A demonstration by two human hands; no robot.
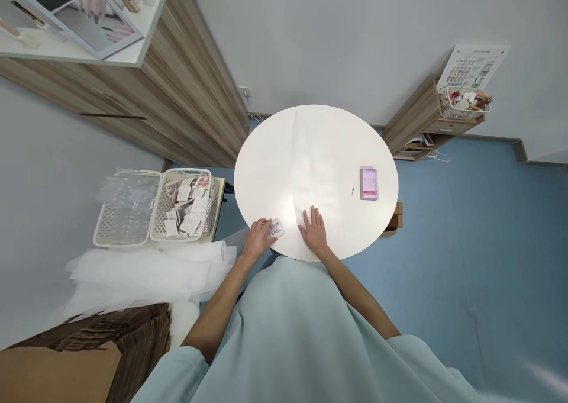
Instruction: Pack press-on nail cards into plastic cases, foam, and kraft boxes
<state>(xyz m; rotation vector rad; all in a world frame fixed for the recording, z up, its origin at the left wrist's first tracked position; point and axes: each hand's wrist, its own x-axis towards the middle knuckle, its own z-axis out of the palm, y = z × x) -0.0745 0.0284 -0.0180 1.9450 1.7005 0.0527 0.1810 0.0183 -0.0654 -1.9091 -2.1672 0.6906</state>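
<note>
My left hand (257,239) is closed on the edge of a small clear case (276,228) with rows of small dark-and-pink pieces in it, perhaps press-on nails. The case is at the near left edge of the round white table (331,136); whether it rests on the top or is held just above, I cannot tell. My right hand (314,232) lies flat on the table near its front edge, fingers spread, holding nothing. Farther right on the table lies a blurred pink-and-purple rectangle (368,183), with a tiny dark object (353,191) beside it.
Left of the table stand a white basket (153,231) of cards and another basket (98,228) with clear plastic packs. Below them are white wrapping sheets (146,273) and stacked cardboard (62,370). A wooden cabinet (186,65) rises at upper left; a small shelf unit (419,116) stands at right.
</note>
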